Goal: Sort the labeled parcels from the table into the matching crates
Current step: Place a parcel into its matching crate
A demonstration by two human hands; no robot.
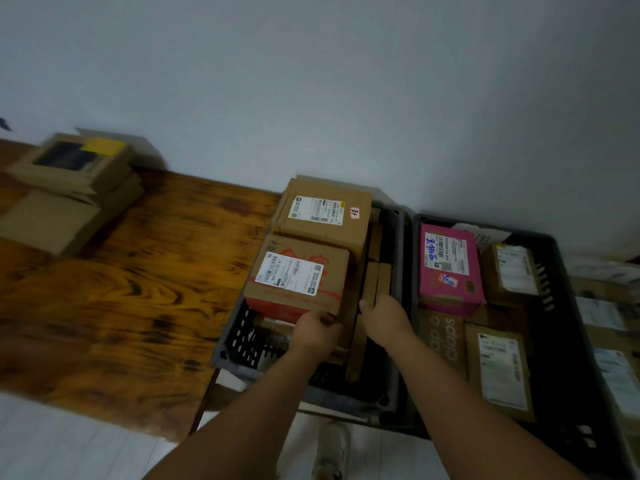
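at left fingers (325,322), red-printed parcel (298,271)

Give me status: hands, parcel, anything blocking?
Left hand grips near corner of red-printed box, in left crate. Right hand holds upright flat parcel beside it. Brown box directly behind; more boxes on table, far left.

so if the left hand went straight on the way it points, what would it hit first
Probably the red-printed box: the left hand grips its near edge and points into it, though depth is unclear.
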